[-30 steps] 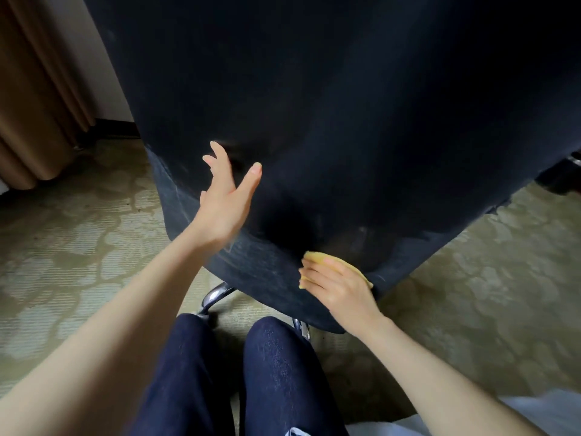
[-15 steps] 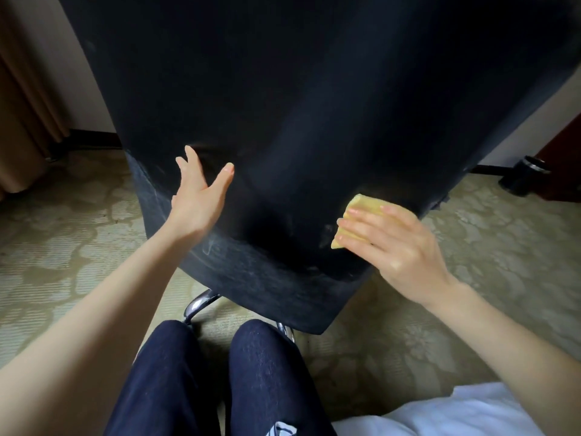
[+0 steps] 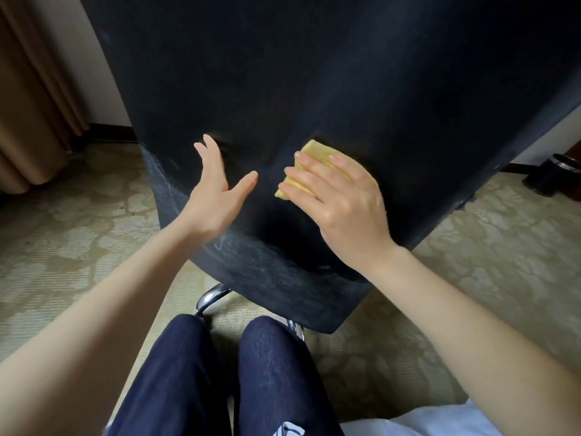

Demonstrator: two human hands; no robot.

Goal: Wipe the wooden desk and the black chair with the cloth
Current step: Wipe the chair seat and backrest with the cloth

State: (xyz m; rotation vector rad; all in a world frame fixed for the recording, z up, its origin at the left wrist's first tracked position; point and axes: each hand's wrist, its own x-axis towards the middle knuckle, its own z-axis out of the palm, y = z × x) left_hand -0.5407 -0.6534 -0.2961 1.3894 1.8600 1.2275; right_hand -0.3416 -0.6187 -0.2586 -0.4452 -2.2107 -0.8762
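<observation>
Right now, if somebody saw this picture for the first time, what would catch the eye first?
The large black chair back fills the upper middle of the view. On it, right of centre, the right hand presses a yellow cloth flat under straight fingers. The left hand is spread open just left of the cloth.

Top of the black chair (image 3: 314,73) got cut off, cloth (image 3: 316,152) was mostly under the right hand (image 3: 345,212), chrome base (image 3: 210,297) barely peeked out.

The chair (image 3: 314,73) stands before the knees (image 3: 270,366). The cloth (image 3: 317,157) lies against its back under the right hand (image 3: 345,212), with the left hand (image 3: 213,196) just left. A curtain (image 3: 34,105) hangs far left and a bin (image 3: 556,174) sits far right.
</observation>
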